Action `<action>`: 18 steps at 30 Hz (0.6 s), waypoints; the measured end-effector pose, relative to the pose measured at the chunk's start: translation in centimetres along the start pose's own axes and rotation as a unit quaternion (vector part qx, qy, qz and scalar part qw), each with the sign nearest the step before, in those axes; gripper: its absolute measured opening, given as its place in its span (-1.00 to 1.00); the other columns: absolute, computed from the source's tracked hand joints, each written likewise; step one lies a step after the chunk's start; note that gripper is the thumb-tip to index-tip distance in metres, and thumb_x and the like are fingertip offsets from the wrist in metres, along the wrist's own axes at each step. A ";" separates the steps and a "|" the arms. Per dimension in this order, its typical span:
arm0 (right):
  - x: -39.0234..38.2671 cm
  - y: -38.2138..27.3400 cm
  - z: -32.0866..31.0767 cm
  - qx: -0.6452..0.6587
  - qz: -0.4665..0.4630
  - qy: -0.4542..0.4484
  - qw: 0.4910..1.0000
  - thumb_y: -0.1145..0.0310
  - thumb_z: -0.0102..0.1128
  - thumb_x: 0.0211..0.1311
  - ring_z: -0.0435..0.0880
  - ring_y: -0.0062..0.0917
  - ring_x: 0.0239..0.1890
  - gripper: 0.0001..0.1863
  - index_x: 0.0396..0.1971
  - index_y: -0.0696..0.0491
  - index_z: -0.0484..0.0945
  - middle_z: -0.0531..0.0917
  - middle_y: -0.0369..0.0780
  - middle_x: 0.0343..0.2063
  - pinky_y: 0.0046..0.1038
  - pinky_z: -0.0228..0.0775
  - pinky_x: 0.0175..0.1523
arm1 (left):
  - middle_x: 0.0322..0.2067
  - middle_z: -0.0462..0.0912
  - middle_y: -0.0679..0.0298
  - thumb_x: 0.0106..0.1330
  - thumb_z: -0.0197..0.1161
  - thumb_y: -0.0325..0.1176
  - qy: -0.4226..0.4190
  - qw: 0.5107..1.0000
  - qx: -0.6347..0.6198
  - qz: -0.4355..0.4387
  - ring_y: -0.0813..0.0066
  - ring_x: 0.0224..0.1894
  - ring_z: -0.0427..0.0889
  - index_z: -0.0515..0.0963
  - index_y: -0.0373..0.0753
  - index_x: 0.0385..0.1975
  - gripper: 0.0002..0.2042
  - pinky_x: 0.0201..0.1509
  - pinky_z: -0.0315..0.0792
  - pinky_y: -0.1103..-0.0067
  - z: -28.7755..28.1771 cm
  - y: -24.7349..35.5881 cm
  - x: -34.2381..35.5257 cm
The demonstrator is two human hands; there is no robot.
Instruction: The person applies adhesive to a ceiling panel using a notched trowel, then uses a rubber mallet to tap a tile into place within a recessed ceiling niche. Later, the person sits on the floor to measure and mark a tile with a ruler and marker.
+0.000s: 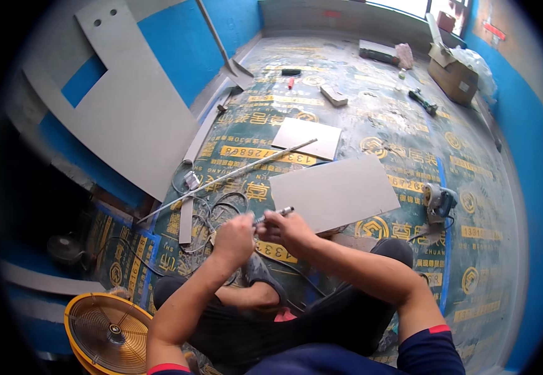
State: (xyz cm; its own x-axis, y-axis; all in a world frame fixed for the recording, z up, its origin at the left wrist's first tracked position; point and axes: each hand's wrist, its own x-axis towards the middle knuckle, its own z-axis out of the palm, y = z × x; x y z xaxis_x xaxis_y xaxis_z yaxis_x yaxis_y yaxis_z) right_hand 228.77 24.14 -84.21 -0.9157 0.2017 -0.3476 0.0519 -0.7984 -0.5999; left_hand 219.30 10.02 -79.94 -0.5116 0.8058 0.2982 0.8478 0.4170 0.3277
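Observation:
My left hand (234,239) and my right hand (289,230) meet in front of my crossed legs. Between them lies a slim dark and silver marker pen (281,212), one end poking out past my right fingers. My right fingers are wrapped round it; my left fist is closed at its other end, and what it grips there is hidden. Just beyond my right hand a large pale grey tile (334,192) rests on the floor covering. A smaller cut tile (307,137) lies farther off, and a long metal straightedge (234,172) runs diagonally to the left.
Loose cables (221,206) curl left of my hands. A corded power tool (440,203) stands at right. A yellow fan (110,334) sits at lower left. A large cut panel (140,106) leans on the left wall beside a shovel (237,72). A cardboard box (453,72) stands far right.

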 end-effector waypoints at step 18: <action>-2.1 3.5 -14.0 0.162 0.237 0.355 0.890 -0.05 0.09 0.36 0.59 -0.40 -0.01 -0.44 0.07 0.15 0.51 0.54 -0.03 0.12 -0.23 0.44 0.10 | -0.37 0.72 0.18 0.09 0.27 -0.25 -0.472 0.870 -0.114 0.091 0.22 -0.24 0.71 0.70 -0.21 -0.38 -0.79 -0.20 0.52 0.26 5.3 -0.3 -0.3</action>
State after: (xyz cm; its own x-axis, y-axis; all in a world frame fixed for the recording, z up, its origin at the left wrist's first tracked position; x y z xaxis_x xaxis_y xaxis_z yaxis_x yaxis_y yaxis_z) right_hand 236.46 28.89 -95.62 -0.3336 0.0152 -0.9426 0.1427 -0.9875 -0.0664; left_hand 219.96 11.91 -84.84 0.0619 0.8810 -0.4691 0.7980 0.2386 0.5534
